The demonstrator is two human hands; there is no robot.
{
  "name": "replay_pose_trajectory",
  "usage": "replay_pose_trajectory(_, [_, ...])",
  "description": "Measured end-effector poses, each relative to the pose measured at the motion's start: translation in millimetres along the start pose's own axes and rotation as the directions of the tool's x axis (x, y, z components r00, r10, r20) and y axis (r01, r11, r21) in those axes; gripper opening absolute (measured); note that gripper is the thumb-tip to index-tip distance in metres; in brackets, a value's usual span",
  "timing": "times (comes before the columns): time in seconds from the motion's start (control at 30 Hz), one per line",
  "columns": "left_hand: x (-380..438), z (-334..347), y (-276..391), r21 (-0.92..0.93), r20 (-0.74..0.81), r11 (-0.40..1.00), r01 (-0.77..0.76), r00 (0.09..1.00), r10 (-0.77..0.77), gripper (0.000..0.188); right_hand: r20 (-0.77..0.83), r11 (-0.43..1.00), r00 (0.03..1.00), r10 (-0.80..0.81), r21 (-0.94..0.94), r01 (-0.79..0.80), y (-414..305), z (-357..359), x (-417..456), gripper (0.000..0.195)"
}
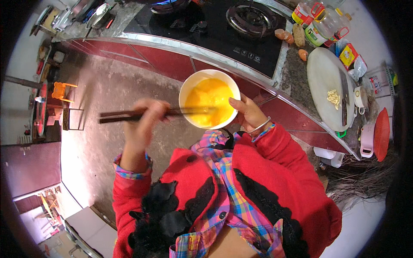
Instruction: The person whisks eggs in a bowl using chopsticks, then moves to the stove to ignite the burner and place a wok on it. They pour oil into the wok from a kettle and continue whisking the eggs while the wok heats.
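Note:
My right hand (250,111) grips a white bowl (192,81) by its right side, with the thumb at the rim. Inside the bowl lies beaten yellow egg (209,92). A pair of dark chopsticks (114,117) is held in my left hand (142,117), left of the bowl. Their far ends reach over the rim into the egg and are blurred, as is the hand. The bowl is in the air in front of my chest, over the floor and near the counter edge.
Ahead is a black glass gas hob (206,29); blue flame (166,2) shows at its left burner. Right of it are eggshells (285,35), plastic oil bottles (319,29) and a round chopping board (319,77) bearing a cleaver (344,85) and chopped pale pieces, perhaps garlic (333,98).

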State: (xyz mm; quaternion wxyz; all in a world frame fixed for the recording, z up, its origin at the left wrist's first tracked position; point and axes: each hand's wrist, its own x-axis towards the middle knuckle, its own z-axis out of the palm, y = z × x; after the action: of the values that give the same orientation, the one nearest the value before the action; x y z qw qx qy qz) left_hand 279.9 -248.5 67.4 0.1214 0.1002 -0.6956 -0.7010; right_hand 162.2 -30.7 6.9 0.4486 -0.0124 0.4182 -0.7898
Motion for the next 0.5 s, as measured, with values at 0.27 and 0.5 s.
replay_pose_trajectory(0.27, [2.7, -15.7, -7.4, 0.034, -0.107, 0.999, -0.009, 0.994, 0.012, 0.015, 0.041, 0.997, 0.999, 0.031, -0.065, -0.028, 8.5, -1.8, 9.3, 0.050])
replay_pose_trajectory(0.5, [-11.2, -14.0, 11.3, 0.045, -0.022, 0.999, -0.027, 0.999, 0.028, 0.017, 0.047, 0.998, 0.997, 0.061, -0.024, -0.060, 7.8, 4.0, 12.2, 0.042])
